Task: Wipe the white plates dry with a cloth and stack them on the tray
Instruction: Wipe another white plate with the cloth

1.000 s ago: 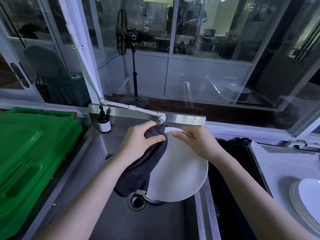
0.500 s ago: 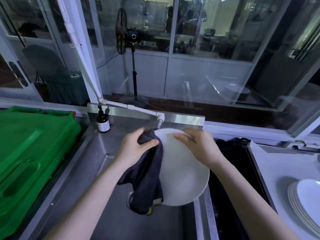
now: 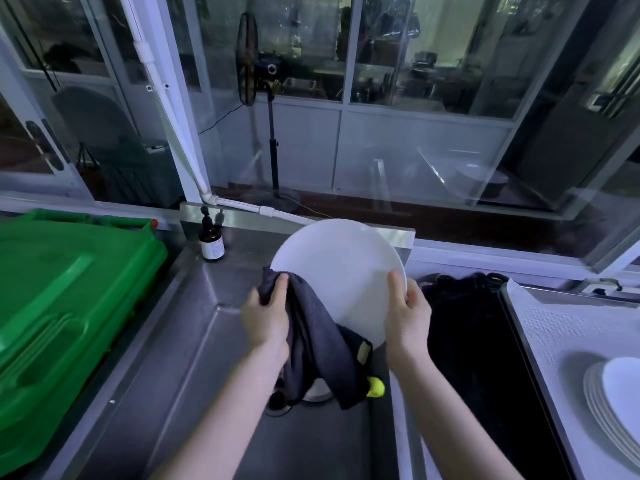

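Steel sink point(image 3: 194, 327) beneath held plate point(image 3: 341, 271)

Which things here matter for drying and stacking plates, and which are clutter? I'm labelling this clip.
In use:
round white plate, held by right hand
dark grey cloth, gripped by left hand
stack of white plates
pale grey tray

Lying about:
green plastic bin
brown pump bottle
black standing fan

White plate point(image 3: 341, 271) now tilted higher, right hand point(image 3: 408, 308) lower on its rim, cloth point(image 3: 311, 327) down at lower left.
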Tool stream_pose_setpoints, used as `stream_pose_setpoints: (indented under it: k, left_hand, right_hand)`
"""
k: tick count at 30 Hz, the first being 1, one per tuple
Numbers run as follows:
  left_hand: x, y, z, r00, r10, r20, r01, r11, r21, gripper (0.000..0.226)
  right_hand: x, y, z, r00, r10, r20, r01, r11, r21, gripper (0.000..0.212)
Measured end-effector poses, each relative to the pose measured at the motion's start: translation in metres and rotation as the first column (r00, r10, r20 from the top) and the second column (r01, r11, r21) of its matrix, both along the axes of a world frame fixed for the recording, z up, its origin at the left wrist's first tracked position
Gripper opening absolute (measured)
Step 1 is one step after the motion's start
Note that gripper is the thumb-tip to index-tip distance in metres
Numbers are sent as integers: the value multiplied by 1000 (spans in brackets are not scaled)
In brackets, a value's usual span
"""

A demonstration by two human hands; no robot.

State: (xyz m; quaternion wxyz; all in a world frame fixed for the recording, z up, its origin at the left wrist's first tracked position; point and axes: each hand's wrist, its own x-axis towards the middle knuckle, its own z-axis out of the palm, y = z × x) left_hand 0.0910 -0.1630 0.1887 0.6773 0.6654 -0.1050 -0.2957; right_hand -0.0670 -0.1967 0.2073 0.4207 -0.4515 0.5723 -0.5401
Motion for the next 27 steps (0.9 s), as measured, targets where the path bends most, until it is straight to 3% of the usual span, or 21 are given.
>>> stream_pose_setpoints:
  k: [3, 5, 7, 9, 11, 13, 15, 17, 19, 20, 22, 23, 25, 27]
  left_hand:
    - [22, 1, 7, 972, -120, 203, 132, 990, -48, 17]
    - [30, 1, 17, 883, -234, 406, 270, 962, -33, 15]
    - [35, -1, 30, 733, -333, 593, 401, 916, 19, 20]
    - [37, -3, 42, 579, -412, 703, 512, 855, 79, 20]
    - [35, -2, 50, 467, -484, 740, 603, 786, 134, 17]
    - [34, -1, 51, 436, -513, 739, 628, 762, 158, 17]
    - [36, 3, 46, 498, -481, 721, 590, 798, 125, 13]
    - [37, 6, 34, 681, -410, 606, 486, 873, 45, 11]
    - [27, 9, 20, 904, -291, 313, 322, 945, -52, 14]
    - [18, 11, 15, 963, -207, 172, 217, 975, -43, 17]
    - [5, 12, 4, 997, -66, 33, 66, 997, 27, 21]
    - [4, 13, 1, 999, -44, 1, 44, 998, 35, 20]
    - [11, 15, 0, 997, -72, -21, 72, 997, 9, 18]
    - [23, 16, 4, 987, -138, 77, 138, 990, 1, 17]
  right_hand:
    - [-30, -19, 15, 946, 308, -103, -311, 950, -21, 8]
    - [-42, -32, 34, 849, 450, -278, -471, 882, -12, 18]
    - [-41, -40, 49, 677, 484, -554, -576, 818, 10, 30]
    - [-33, -43, 57, 521, 518, -678, -667, 743, 55, 51]
    - [-21, -36, 59, 473, 531, -703, -703, 708, 62, 71]
    - [-15, -32, 55, 532, 520, -668, -708, 706, -14, 71]
    - [-17, -31, 53, 623, 504, -599, -661, 748, -57, 62]
    - [-21, -28, 47, 787, 451, -421, -526, 847, -74, 56]
    - [-14, -21, 35, 954, 276, -116, -284, 957, -60, 45]
    - [-6, -14, 25, 990, 136, 35, -136, 991, -17, 42]
    - [11, 1, 6, 973, -105, 206, 83, 990, 113, 44]
    - [16, 7, -2, 967, -131, 219, 98, 983, 157, 42]
    - [13, 9, -11, 982, -12, 188, -17, 988, 155, 39]
    - [-2, 0, -3, 987, 144, 65, -148, 988, 54, 44]
